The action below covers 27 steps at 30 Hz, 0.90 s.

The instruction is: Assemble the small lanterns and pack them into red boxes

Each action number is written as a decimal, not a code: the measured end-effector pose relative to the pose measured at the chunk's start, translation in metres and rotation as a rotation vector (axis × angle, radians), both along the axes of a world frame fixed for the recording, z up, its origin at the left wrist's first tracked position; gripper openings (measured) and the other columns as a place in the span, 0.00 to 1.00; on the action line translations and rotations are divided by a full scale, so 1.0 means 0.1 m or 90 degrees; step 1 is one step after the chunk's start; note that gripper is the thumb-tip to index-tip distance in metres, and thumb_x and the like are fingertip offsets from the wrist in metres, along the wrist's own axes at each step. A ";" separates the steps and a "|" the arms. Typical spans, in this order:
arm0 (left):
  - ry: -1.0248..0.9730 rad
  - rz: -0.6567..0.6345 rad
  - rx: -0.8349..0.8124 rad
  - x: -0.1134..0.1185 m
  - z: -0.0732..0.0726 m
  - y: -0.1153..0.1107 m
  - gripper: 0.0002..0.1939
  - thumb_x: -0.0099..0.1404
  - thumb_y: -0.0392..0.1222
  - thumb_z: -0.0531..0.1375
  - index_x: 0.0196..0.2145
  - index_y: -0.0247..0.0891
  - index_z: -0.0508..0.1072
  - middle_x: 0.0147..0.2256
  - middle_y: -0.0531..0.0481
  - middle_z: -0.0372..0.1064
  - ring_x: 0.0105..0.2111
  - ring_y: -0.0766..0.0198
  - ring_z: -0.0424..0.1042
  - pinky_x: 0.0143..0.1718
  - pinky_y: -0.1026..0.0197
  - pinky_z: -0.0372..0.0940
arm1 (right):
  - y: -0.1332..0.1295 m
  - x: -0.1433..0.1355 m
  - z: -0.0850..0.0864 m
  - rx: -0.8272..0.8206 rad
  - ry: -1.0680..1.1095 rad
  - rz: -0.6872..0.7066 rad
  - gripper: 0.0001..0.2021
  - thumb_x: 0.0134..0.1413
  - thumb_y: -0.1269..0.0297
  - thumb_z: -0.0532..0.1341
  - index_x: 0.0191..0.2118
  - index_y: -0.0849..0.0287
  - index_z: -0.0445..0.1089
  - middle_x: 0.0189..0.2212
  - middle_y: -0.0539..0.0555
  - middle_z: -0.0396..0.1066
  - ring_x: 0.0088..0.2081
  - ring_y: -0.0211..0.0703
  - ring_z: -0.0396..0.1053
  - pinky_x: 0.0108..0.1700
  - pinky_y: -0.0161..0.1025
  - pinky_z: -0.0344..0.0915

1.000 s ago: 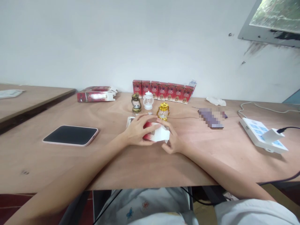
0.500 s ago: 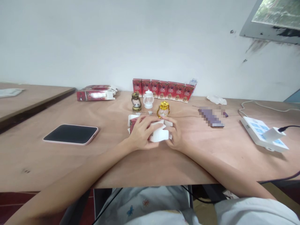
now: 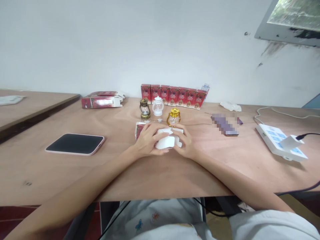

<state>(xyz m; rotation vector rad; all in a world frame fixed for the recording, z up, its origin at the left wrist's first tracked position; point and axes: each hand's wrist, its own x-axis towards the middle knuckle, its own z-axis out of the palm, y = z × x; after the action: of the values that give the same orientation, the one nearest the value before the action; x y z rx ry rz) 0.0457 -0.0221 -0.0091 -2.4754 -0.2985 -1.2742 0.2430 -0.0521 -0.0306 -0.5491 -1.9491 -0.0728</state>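
A small red box with white flaps lies between my two hands, low over the wooden table. My left hand is wrapped round its left part, and a red printed end sticks out past the fingers. On the right, my right hand has its fingers bent against the white flaps. Just behind the hands stands a gold lantern. Farther back are a white lantern and a bronze lantern, with a small clear piece in front of them.
Several red boxes stand in a row by the wall. Opened red packaging lies back left, a phone front left. To the right are a purple item, a tissue and a power strip with cables.
The white flaps have shifted slightly left and folded closer to the box. My right hand has moved a little left, its fingers now pressing on the flaps.
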 end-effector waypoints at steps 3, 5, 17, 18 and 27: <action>0.005 -0.019 0.039 -0.01 0.01 0.00 0.26 0.58 0.59 0.58 0.50 0.46 0.57 0.48 0.40 0.66 0.46 0.55 0.68 0.42 0.52 0.61 | 0.01 0.00 -0.03 0.010 -0.002 0.006 0.21 0.54 0.66 0.59 0.54 0.52 0.58 0.53 0.62 0.61 0.55 0.52 0.62 0.52 0.54 0.65; 0.030 -0.015 0.060 -0.01 0.03 0.00 0.27 0.56 0.56 0.60 0.49 0.46 0.58 0.50 0.40 0.65 0.47 0.54 0.68 0.43 0.51 0.61 | 0.01 0.00 -0.04 0.011 -0.009 0.002 0.20 0.54 0.67 0.58 0.53 0.52 0.57 0.52 0.61 0.62 0.54 0.52 0.63 0.51 0.52 0.66; 0.128 0.104 0.007 0.04 0.11 -0.11 0.27 0.60 0.47 0.57 0.55 0.34 0.59 0.48 0.36 0.68 0.48 0.50 0.68 0.45 0.51 0.60 | 0.05 -0.01 -0.12 -0.072 0.067 -0.038 0.19 0.54 0.68 0.57 0.52 0.51 0.56 0.53 0.61 0.55 0.54 0.50 0.62 0.42 0.46 0.72; 0.107 0.105 0.009 0.05 0.11 -0.11 0.28 0.60 0.47 0.58 0.55 0.33 0.58 0.48 0.36 0.68 0.48 0.50 0.68 0.45 0.52 0.61 | 0.04 -0.01 -0.13 -0.089 0.096 -0.033 0.19 0.55 0.67 0.58 0.52 0.51 0.55 0.53 0.61 0.54 0.53 0.49 0.63 0.39 0.43 0.73; -0.014 0.108 0.026 0.02 0.12 -0.11 0.36 0.58 0.56 0.60 0.58 0.34 0.55 0.47 0.36 0.69 0.45 0.51 0.71 0.44 0.53 0.64 | -0.06 -0.04 -0.03 0.044 -0.014 0.033 0.10 0.55 0.73 0.54 0.41 0.54 0.66 0.56 0.58 0.49 0.57 0.52 0.60 0.53 0.54 0.68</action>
<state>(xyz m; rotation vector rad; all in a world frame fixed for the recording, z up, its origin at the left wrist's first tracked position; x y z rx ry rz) 0.0477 -0.0329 0.0028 -2.3480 -0.4731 -1.2253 0.2388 -0.0585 -0.0336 -0.4529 -1.9735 -0.1133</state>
